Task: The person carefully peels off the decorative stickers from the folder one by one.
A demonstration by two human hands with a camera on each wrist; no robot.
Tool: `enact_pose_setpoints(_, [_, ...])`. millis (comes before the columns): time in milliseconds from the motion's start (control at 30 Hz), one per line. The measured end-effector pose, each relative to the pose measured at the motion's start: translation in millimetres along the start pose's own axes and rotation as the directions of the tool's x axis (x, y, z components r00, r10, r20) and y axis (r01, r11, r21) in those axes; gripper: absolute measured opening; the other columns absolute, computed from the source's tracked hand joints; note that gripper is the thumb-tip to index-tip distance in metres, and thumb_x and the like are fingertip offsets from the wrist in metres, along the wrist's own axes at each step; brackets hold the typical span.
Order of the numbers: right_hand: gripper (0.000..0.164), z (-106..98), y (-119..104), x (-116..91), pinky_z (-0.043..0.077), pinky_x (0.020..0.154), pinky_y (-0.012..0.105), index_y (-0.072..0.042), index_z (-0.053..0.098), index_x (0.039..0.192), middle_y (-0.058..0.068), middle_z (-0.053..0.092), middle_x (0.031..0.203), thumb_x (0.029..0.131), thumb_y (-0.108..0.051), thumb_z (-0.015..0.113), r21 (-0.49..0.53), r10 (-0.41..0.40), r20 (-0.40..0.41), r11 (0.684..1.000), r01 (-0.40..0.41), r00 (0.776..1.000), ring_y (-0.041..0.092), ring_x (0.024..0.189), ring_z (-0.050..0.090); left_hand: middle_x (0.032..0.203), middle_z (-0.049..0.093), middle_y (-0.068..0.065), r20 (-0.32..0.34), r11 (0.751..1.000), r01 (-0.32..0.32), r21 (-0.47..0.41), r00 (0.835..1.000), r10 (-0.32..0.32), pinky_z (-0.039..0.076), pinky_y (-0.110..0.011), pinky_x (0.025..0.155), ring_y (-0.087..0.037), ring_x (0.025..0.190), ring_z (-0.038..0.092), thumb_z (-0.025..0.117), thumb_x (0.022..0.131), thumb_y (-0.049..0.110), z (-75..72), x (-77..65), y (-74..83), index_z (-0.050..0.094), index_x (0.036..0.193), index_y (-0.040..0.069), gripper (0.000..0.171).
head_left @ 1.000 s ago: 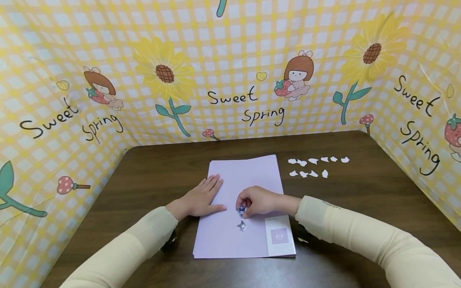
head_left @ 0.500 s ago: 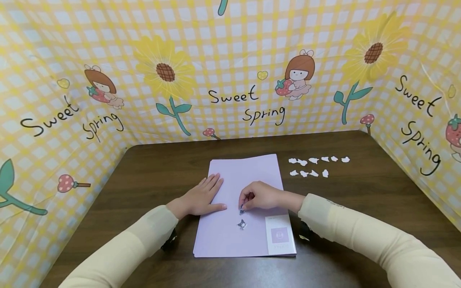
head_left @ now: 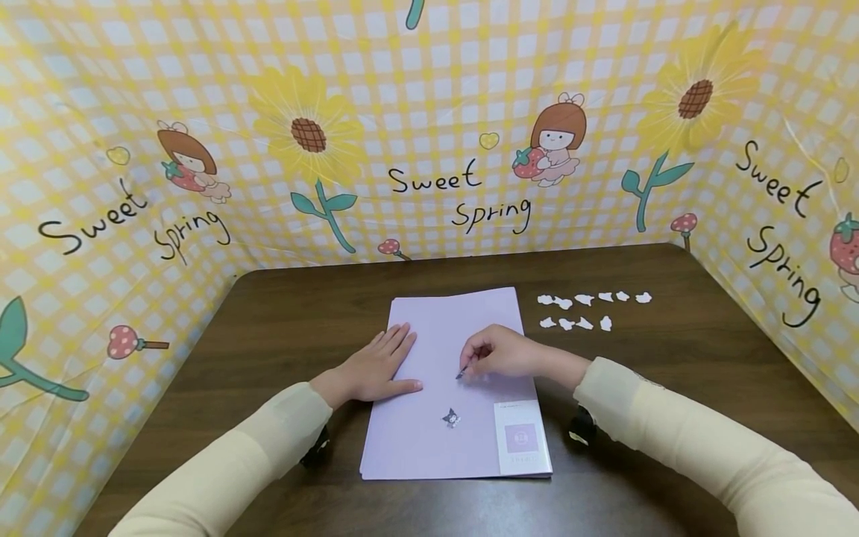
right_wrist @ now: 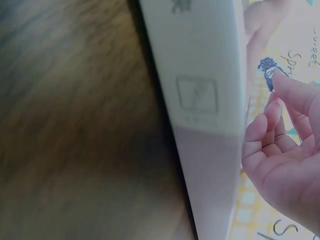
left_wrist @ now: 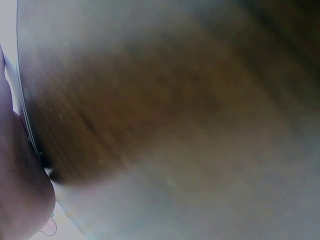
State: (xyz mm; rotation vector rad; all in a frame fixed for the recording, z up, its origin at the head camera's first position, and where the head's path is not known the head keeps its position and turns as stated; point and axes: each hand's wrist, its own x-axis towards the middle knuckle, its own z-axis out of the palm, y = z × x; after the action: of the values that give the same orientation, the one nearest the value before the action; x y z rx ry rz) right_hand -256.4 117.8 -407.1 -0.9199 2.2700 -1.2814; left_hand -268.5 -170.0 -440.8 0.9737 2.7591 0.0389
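My right hand (head_left: 499, 352) pinches a small dark cartoon sticker (head_left: 461, 372) between thumb and fingertips, above a light purple paper pad (head_left: 463, 313). In the right wrist view that sticker (right_wrist: 270, 71) shows a dark printed figure, held at the tip of the thumb. A second sticker (head_left: 451, 418), grey and dark with a cartoon face, lies on the pad below my right hand. My left hand (head_left: 376, 367) rests flat on the pad's left edge, its fingers straight and thumb spread. Only part of the left hand (left_wrist: 25, 185) appears in the left wrist view.
Several small white cut-out pieces (head_left: 584, 300) lie in two rows on the brown table (head_left: 302, 306), right of the pad. A white label with a purple square (head_left: 521, 438) covers the pad's lower right corner. A yellow checked cloth (head_left: 429, 112) stands behind and at both sides.
My right hand has moved up and to the right, carrying the pinched sticker away from the one on the pad. The sticker has turned edge-on to the head view. My left hand stays put.
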Motion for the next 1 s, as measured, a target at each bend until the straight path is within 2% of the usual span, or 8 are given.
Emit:
enact_pose_setpoints(233, [0.006, -15.3, 7.6, -10.3, 0.048, 0.063, 0.024, 0.005, 0.071, 0.09, 0.008, 0.067, 0.079, 0.084, 0.005, 0.07, 0.081, 0.017, -0.043, 0.997, -0.014, 0.999, 0.015, 0.071, 0.057, 0.162, 0.0, -0.015, -0.022, 1.0, -0.015, 0.002, 1.0, 0.016, 0.006, -0.045, 0.116, -0.031, 0.147, -0.001, 0.033, 0.09, 0.075, 6.6, 3.2, -5.1, 0.009, 0.156, 0.005, 0.099])
enact_pose_setpoints(467, [0.004, -27.5, 12.8, -21.8, 0.051, 0.061, 0.031, 0.0, 0.073, 0.089, 0.005, 0.068, 0.082, 0.086, 0.0, 0.071, 0.077, 0.059, -0.1, 0.996, -0.051, 0.993, 0.019, 0.073, 0.057, 0.162, 0.002, -0.016, -0.047, 0.999, -0.034, -0.006, 0.998, 0.033, 0.006, -0.046, 0.116, -0.031, 0.147, -0.001, 0.031, 0.089, 0.077, 12.4, 5.6, -10.2, 0.01, 0.156, 0.004, 0.101])
enact_pose_setpoints(800, [0.01, -40.8, 20.0, -36.7, 0.049, 0.066, 0.027, -0.002, 0.074, 0.092, 0.005, 0.068, 0.085, 0.083, -0.006, 0.077, 0.07, 0.153, -0.201, 0.987, -0.142, 0.968, 0.02, 0.078, 0.056, 0.162, 0.002, -0.015, -0.037, 1.0, -0.021, 0.011, 0.999, 0.021, 0.006, -0.045, 0.116, -0.03, 0.147, -0.001, 0.031, 0.09, 0.076, 9.7, 4.4, -7.2, 0.009, 0.156, 0.005, 0.099])
enact_pose_setpoints(1000, [0.014, -48.0, 26.4, -45.1, 0.05, 0.069, 0.028, -0.003, 0.073, 0.094, 0.005, 0.068, 0.087, 0.083, -0.01, 0.078, 0.085, 0.174, -0.234, 0.984, -0.158, 0.956, 0.019, 0.079, 0.057, 0.161, 0.003, -0.017, -0.037, 1.0, -0.027, 0.003, 0.999, 0.028, 0.007, -0.046, 0.116, -0.032, 0.147, 0.001, 0.033, 0.091, 0.074, 7.9, 3.4, -5.9, 0.011, 0.155, 0.003, 0.099])
